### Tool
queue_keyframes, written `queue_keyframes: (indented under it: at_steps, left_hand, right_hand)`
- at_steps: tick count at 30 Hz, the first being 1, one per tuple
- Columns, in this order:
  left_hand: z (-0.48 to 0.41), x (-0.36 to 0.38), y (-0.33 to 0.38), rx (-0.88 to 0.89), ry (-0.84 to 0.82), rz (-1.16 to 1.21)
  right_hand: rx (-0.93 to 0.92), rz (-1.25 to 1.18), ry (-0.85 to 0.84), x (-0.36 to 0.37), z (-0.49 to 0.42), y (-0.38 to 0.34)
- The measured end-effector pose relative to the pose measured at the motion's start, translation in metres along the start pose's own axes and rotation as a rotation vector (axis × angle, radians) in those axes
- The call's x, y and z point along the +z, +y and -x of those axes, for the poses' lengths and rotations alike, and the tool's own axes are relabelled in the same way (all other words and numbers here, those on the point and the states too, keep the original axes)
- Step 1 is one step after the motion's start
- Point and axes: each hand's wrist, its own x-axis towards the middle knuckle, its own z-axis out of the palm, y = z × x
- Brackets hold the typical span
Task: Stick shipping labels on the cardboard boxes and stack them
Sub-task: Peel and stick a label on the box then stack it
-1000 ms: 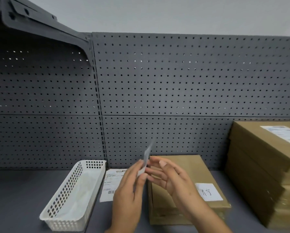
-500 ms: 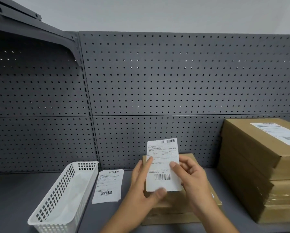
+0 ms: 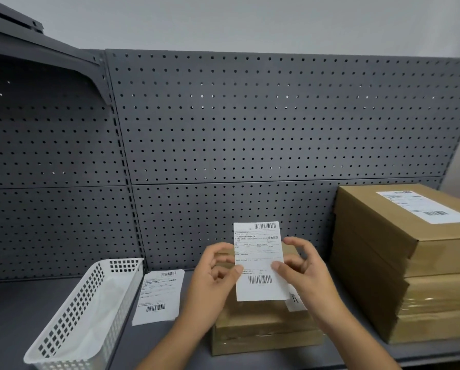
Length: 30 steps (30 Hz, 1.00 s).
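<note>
A white shipping label (image 3: 259,260) with barcodes is held upright, print facing me, between both hands. My left hand (image 3: 210,279) pinches its left edge and my right hand (image 3: 300,271) pinches its right edge. Under the hands lies a flat cardboard box (image 3: 263,332) on the grey shelf, with a small white sticker (image 3: 295,301) on its top, partly hidden by my right hand. A stack of cardboard boxes (image 3: 410,268) stands at the right; its top box bears a stuck label (image 3: 423,206).
A pile of loose labels (image 3: 159,296) lies on the shelf left of the box. A white perforated plastic basket (image 3: 90,311) sits further left. Grey pegboard (image 3: 223,142) forms the back wall, and a shelf bracket (image 3: 36,46) juts out at top left.
The label was edge-on between my fingers; it has turned to face me. My hands have shifted to pinch its two side edges, and the view has drifted left.
</note>
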Motion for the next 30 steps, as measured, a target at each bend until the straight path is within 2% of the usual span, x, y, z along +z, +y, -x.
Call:
queue_keyframes:
  at_steps: [7,14,30]
  left_hand:
    - [-0.016,0.016,-0.009,0.042,-0.044,-0.318]
    - [-0.026,0.023,-0.032,-0.036,-0.049,-0.323]
    - [-0.027,0.024,-0.053,-0.093,-0.06,-0.397]
  right_hand:
    - [0.044,0.133,-0.142,-0.029,-0.026,0.011]
    - [0.063,0.293,-0.264,-0.041,-0.044,0.038]
    - [0.099,0.398,-0.265,-0.043,-0.053,0.063]
